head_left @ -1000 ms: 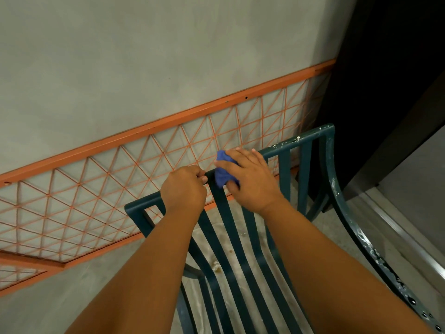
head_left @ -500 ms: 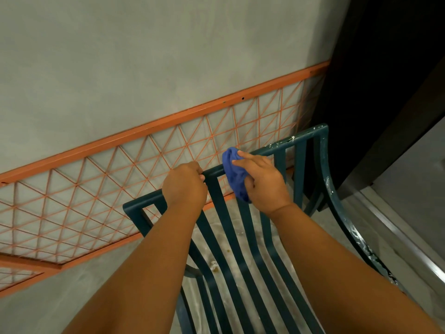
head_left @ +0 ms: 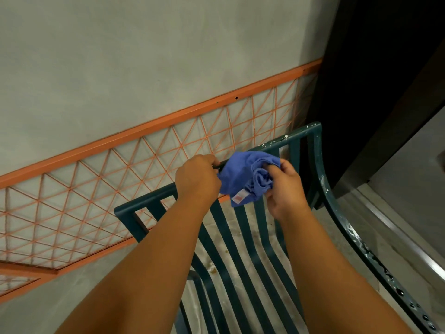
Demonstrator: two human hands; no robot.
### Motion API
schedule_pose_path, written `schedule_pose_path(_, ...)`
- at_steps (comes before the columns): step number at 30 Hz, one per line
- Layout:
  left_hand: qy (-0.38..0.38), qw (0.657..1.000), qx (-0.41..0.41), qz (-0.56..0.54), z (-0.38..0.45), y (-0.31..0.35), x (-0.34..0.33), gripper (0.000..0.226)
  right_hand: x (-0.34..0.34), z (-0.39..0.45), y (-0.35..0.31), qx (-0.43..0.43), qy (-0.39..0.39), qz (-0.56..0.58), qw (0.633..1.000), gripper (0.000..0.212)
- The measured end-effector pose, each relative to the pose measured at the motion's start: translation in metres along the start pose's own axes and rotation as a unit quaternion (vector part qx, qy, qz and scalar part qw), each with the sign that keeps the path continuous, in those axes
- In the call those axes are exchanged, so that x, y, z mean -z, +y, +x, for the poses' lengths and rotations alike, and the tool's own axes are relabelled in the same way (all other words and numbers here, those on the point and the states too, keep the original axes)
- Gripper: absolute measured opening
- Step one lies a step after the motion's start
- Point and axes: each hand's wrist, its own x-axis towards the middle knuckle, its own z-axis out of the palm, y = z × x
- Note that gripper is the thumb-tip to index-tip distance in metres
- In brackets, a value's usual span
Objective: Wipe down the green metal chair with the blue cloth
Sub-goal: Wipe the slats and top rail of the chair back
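The dark green metal chair stands below me, its slatted back running up to a top rail with white flecks near the right corner. My left hand grips that top rail near its middle. Just to the right, my right hand holds the bunched blue cloth, which shows a small pink label at its lower edge. The cloth lies against the top rail and the upper slats, between my two hands.
An orange metal lattice panel runs along the grey wall right behind the chair. A dark doorway with a metal threshold is at the right. The chair's right side rail carries white specks and drops.
My right hand slid rightwards along the top rail and turned, loosening the cloth so it spreads out and shows its label. My left hand stayed gripped on the rail.
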Motion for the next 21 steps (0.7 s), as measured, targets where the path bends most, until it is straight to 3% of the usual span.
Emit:
schedule_pose_path(3,0.018,0.999,-0.019,-0.039,0.003,0.004,0.006,0.028,0.004,0.003,-0.017,0.024,-0.070,-0.100,0.992,0.014)
schedule_pose_path(5,0.007,0.989,-0.075,-0.130,0.001,0.011,0.012,0.029,0.004,0.004,-0.028,0.012,-0.108,-0.124,0.986,0.013)
schedule_pose_path(8,-0.127,0.947,-0.074,-0.287,-0.001,0.019,0.018,0.028,0.005,0.005,-0.038,-0.034,-0.149,-0.045,0.987,0.013)
schedule_pose_path(10,-0.203,0.919,-0.044,-0.334,0.001,0.019,0.021,0.022,0.009,0.004,-0.042,-0.077,-0.179,0.045,0.980,0.027)
schedule_pose_path(12,-0.211,0.914,-0.045,-0.343,0.004,0.018,0.025,0.029,0.015,0.001,-0.042,-0.110,-0.199,0.117,0.967,0.043)
schedule_pose_path(16,-0.237,0.886,-0.060,-0.394,0.009,0.023,0.033,0.016,0.024,-0.009,-0.020,-0.129,-0.210,0.250,0.936,0.045)
schedule_pose_path(21,-0.229,0.926,-0.088,-0.286,0.013,0.030,0.030,0.013,0.022,-0.012,0.017,-0.181,-0.195,0.239,0.934,0.058)
